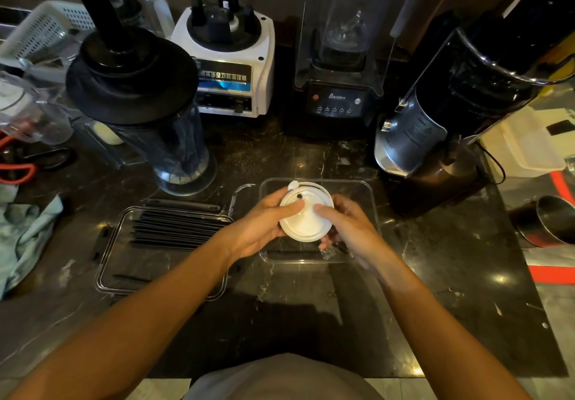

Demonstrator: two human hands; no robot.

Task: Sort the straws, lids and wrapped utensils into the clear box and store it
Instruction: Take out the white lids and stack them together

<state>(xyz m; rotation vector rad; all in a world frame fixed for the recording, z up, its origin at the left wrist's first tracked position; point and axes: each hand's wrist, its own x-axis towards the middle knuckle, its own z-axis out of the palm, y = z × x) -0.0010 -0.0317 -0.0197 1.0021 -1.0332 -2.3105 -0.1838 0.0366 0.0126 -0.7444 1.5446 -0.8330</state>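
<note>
Two hands: I see both meeting at the centre of the frame over a clear box [368,194] on the dark marble tabletop [311,306]
Left hand [264,228]: fingers curled round the left edge of a white lid [306,223], thumb pressed on its top face
Right hand [348,228]: thumb on the lid's top at its right side, other fingers wrapped beneath the rim, so both hands pinch the same lid
Lid: round, white, tilted slightly toward me, a small white plug tab at its upper edge and a dark hole near it; whether more lids are stacked beneath I cannot tell
Clear box: directly under the lid, mostly hidden by the hands; a small clear wrapped item [326,251] shows by its near wall
Straws [177,228]: black, bundled side by side in a second clear tray [105,272] left of centre, just beside the box
Upper frame: a black-lidded blender jug [140,94] at upper left, a white blender base [227,57], a black blender [337,57] with a clear hood
Left edge: a pale green cloth [25,237] lies crumpled on the tabletop
</note>
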